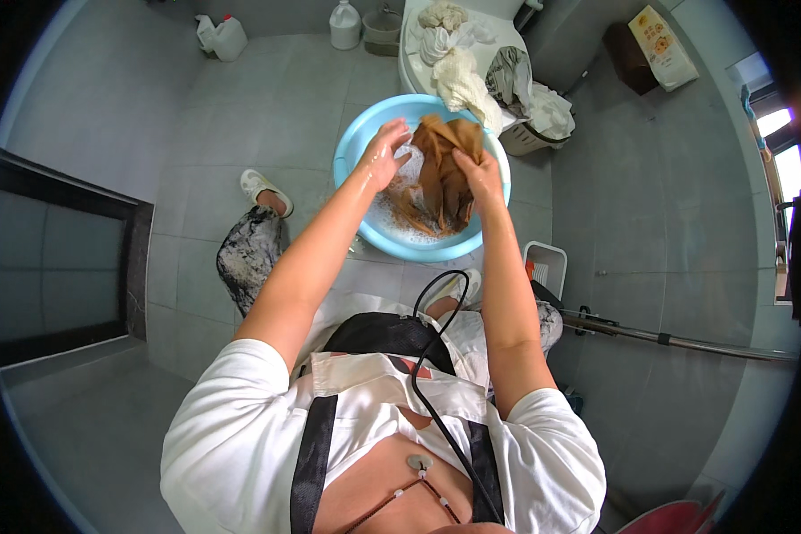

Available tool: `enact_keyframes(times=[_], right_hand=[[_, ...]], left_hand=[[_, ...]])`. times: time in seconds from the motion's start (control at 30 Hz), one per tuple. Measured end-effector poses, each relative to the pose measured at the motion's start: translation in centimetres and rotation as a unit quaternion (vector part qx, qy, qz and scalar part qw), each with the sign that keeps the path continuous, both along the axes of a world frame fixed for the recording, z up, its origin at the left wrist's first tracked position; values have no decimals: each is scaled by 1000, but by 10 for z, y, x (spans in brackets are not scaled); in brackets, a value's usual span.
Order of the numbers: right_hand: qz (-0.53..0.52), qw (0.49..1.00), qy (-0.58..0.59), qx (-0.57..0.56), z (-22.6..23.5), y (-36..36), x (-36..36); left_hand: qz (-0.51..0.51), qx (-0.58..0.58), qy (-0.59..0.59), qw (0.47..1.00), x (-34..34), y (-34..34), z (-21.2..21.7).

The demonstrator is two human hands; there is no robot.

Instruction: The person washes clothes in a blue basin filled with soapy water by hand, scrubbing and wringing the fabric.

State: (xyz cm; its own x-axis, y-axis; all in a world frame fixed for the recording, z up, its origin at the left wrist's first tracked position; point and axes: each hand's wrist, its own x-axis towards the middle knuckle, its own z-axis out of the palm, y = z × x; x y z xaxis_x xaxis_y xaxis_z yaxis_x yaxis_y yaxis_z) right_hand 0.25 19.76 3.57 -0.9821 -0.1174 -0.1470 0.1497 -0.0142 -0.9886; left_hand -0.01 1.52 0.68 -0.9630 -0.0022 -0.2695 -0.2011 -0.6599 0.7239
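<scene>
A wet brown garment (pixel 442 178) hangs partly bunched in a light blue basin (pixel 408 252) of sudsy water (pixel 392 214). My right hand (pixel 479 173) grips the garment's upper right part, thumb toward the cloth. Over the basin's left side, my left hand (pixel 384 158) is wet and soapy, its fingers apart and curved, holding nothing. White foam (pixel 410 165) shows between that hand and the cloth. The garment's lower end lies in the water.
Behind the basin, a white toilet (pixel 416 67) carries cream knitted clothing (pixel 461 82) and a grey garment (pixel 510 78). A laundry basket (pixel 527 140) stands right of it. White jugs (pixel 344 25) are at the back wall. A black cable (pixel 416 378) hangs before me.
</scene>
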Motion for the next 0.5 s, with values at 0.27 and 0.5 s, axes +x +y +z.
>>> enact_keyframes(times=[0.27, 0.5], right_hand=[[58, 868, -67, -488, 54, -7, -4], [133, 791, -47, -595, 141, -35, 7]], left_hand=[[-168, -568, 218, 776, 42, 13, -59], [-124, -461, 186, 859, 33, 15, -26]])
